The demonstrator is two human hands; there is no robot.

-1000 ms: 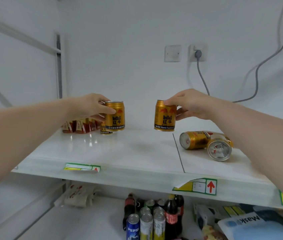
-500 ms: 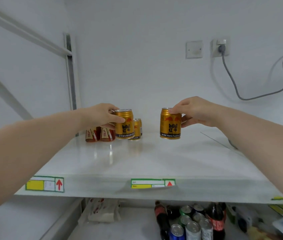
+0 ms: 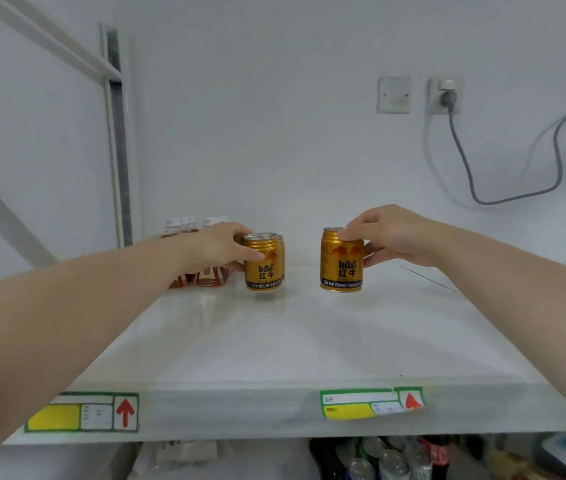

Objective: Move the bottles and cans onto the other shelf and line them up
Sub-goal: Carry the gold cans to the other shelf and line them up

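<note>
Hands reach out over the white shelf [image 3: 309, 341], each closed round 1 gold can. The left hand [image 3: 219, 247] wraps its fingers and thumb round the upper part of the left gold can [image 3: 263, 263], which is upright towards the back of the shelf, left of centre; whether its base touches the surface I cannot tell. Just behind it, mostly hidden, another gold can [image 3: 281, 252] shows at its right edge. The right hand [image 3: 390, 237] grips the right gold can [image 3: 341, 261] from the side and over the rim; this can is upright, level with the left one and apart from it. Behind the left hand stand small bottles [image 3: 184, 226] with white caps. 2 price labels [image 3: 82, 412] sit on the shelf's front edge. Below the shelf, dark bottles and cans [image 3: 388, 459] crowd together. A grey cable [image 3: 516, 197] hangs from a wall socket [image 3: 446, 97].
</note>
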